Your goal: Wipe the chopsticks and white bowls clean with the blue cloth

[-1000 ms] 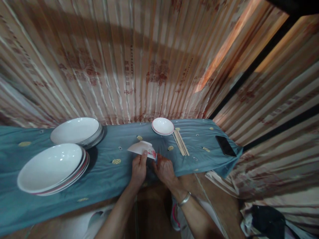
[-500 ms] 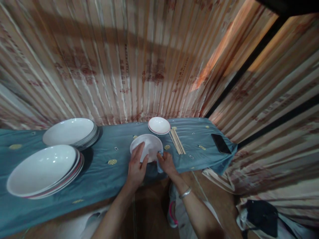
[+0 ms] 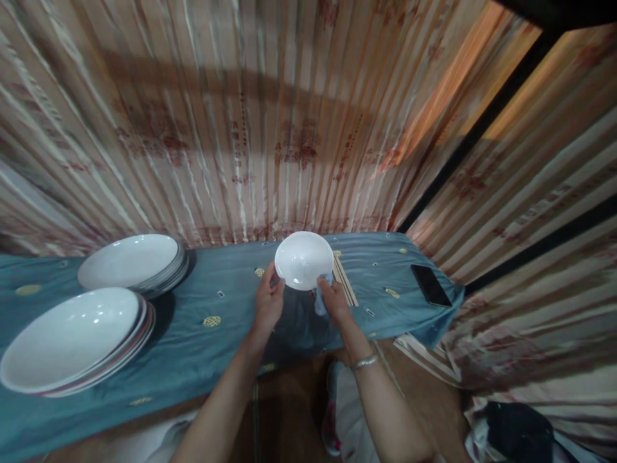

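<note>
White and glazed, one bowl: round, smooth, bright reflection low in its hollow. Location: before me, between my two grips, tilted with its inside towards me, apparently lifted off the surface.

Left grip: closed on the bowl's left edge, thumb on the near side, fingers partly hidden behind the wall.

Right grip: closed on a pale blue cloth, pressed to the bowl's lower right rim; loose end hangs below, soft and crumpled. Bracelet on that wrist: silver-coloured, shiny.

Step in hand, as I judge it: wiping the bowl, cloth at the rim. Next move, by my estimate, calls for a steady left hold while the cloth is worked along the edge; slick glaze could slip if either hold loosened.

Surface: teal fabric covering, lightly wrinkled, yellow motifs.

Front stack of dishes, to the left: wide, white, glossy, some red along the edges. Rear stack of dishes, just beyond: likewise white, edges closely layered.

Chopsticks: slim, straight, pale, probably wood; far ends hidden behind the bowl, count unclear.

Phone: flat, black, rectangular; towards the right end, well apart from the bowl.

Curtain, behind: pleated, beige-pink, dark red print.
</note>
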The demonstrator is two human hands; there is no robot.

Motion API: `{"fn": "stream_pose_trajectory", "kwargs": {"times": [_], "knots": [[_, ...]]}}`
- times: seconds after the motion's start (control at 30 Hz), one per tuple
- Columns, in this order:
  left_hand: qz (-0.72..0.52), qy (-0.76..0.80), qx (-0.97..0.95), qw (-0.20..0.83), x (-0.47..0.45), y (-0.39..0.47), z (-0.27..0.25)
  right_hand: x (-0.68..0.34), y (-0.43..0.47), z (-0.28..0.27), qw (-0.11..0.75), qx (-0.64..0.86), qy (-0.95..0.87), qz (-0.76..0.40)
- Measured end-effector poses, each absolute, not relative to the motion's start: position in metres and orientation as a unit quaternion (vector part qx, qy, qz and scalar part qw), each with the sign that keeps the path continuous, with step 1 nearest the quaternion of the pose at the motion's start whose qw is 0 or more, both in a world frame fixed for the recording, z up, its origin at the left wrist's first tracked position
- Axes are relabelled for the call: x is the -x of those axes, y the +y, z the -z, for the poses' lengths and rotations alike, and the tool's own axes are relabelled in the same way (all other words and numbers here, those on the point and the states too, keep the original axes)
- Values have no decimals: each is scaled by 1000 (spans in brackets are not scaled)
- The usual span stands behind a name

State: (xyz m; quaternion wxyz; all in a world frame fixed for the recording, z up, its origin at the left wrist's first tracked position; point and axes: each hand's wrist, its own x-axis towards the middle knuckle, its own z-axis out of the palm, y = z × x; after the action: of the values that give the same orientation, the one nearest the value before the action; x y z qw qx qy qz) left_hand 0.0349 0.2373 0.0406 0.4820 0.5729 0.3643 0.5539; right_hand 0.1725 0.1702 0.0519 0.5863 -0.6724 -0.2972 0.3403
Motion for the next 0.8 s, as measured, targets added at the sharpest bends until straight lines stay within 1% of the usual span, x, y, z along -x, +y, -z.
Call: {"fn": "stream_pose_trajectory", "kwargs": {"times": [0.17, 0.33, 0.5, 0.63, 0.8], "knots": [[-539, 364, -597, 470, -57, 275, -44, -187, 187, -54, 609, 665, -264, -342], [-533, 361, -587, 491, -77, 300, -41, -197, 203, -43, 653, 635, -243, -334], [-500, 389, -584, 508, -88, 321, -39, -197, 215, -42, 698, 581, -225, -354], [-483, 407, -588, 505, -93, 334, -39, -195, 219, -44, 703, 565, -206, -381], [-471, 422, -598, 492, -94, 343, -41, -193, 220, -47, 683, 574, -209, -401]]}}
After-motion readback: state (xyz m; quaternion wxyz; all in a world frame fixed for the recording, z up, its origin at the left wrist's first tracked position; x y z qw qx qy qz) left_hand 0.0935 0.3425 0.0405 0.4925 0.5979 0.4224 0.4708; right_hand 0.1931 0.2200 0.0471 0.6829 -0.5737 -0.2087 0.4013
